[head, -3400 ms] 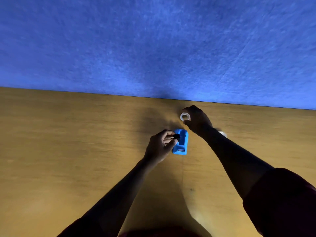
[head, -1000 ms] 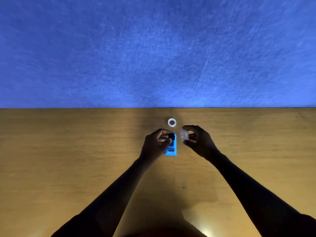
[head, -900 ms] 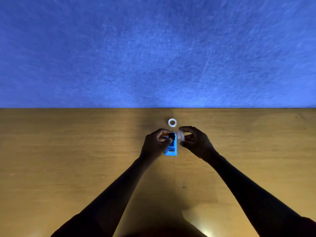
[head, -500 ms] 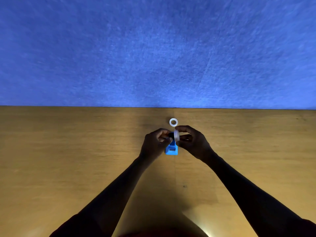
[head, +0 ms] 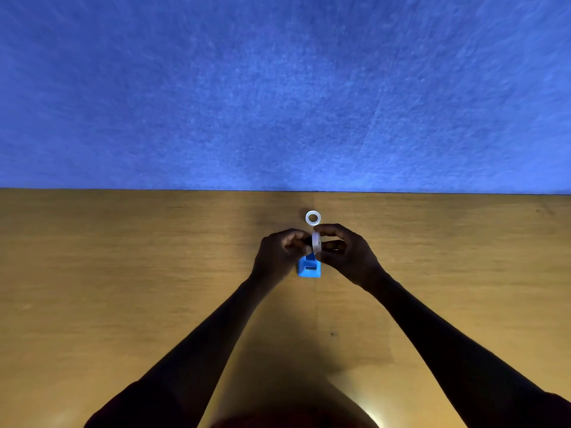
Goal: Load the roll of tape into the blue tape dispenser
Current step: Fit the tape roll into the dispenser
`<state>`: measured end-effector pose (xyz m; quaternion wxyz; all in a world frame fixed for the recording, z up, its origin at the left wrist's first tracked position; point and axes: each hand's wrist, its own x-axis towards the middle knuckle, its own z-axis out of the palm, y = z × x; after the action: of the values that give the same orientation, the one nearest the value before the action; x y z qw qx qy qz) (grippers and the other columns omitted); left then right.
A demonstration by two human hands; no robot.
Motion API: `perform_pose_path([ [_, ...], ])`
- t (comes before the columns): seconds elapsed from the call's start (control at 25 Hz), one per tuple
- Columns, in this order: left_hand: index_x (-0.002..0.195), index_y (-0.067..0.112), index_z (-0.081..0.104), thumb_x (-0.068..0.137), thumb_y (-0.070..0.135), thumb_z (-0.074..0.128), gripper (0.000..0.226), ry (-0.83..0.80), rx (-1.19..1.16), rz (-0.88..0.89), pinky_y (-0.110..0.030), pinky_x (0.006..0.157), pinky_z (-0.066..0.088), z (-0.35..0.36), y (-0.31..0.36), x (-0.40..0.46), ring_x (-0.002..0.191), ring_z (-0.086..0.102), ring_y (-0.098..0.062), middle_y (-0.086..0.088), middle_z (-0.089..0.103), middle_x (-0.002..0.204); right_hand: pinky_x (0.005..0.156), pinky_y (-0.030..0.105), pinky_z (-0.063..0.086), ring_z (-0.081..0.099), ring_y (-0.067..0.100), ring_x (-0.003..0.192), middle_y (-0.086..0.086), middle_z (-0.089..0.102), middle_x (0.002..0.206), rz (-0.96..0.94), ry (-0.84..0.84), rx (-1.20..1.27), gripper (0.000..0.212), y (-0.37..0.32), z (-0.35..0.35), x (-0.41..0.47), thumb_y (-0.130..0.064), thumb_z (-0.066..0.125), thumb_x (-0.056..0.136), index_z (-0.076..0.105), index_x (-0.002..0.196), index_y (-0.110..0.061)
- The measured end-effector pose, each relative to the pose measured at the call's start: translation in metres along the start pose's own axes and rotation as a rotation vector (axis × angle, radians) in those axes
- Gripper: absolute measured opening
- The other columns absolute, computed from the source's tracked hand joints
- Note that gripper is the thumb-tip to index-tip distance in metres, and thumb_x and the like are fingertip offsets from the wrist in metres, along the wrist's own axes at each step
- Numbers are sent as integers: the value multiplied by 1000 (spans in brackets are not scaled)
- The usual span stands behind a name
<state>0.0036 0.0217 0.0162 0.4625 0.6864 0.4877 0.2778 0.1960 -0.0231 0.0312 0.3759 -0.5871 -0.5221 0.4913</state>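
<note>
Tape roll held on edge over the blue dispenser

My right hand (head: 346,257) pinches the roll of tape (head: 316,243) upright, edge toward me, just above the blue tape dispenser (head: 309,268) standing on the wooden table (head: 123,288). My left hand (head: 278,254) is curled closed beside it around a small dark piece (head: 308,240) that meets the roll. 1 more white tape ring (head: 313,218) lies flat beyond my fingers. I can read no label or writing anywhere.
</note>
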Motion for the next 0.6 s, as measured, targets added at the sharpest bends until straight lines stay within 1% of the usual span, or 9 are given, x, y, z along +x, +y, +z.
perform_pose_path([
  [0.16, 111, 18, 74, 88, 21, 76, 23, -8, 6, -11, -22, 77, 59, -1, 2, 0, 88, 72, -1, 12, 76, 97, 87, 29, 60, 69, 10, 106, -6, 68, 120, -9, -7, -3, 49, 2, 3, 1, -11, 79, 81, 62, 125, -23],
  [0.32, 104, 14, 76, 86, 15, 78, 18, -20, -20, -41, -27, 73, 60, -6, 3, 0, 79, 72, -3, 12, 76, 88, 88, 31, 60, 70, 11, 106, -4, 69, 120, -16, -23, 21, 49, 3, 6, 0, -8, 79, 80, 64, 124, -22],
  [0.48, 104, 7, 76, 85, 13, 80, 20, -51, -69, -73, -28, 71, 61, -9, 2, 0, 77, 75, -11, 2, 78, 88, 86, 30, 60, 70, 12, 106, -5, 69, 119, -18, -33, 46, 47, 4, 7, -1, -7, 79, 80, 65, 122, -24],
  [0.6, 103, 6, 76, 85, 11, 80, 19, -61, -86, -82, -26, 69, 60, -10, 3, 0, 76, 75, -12, 0, 78, 86, 86, 31, 60, 70, 13, 106, -6, 69, 118, -22, -37, 48, 46, 4, 7, -1, -9, 79, 81, 65, 121, -26],
])
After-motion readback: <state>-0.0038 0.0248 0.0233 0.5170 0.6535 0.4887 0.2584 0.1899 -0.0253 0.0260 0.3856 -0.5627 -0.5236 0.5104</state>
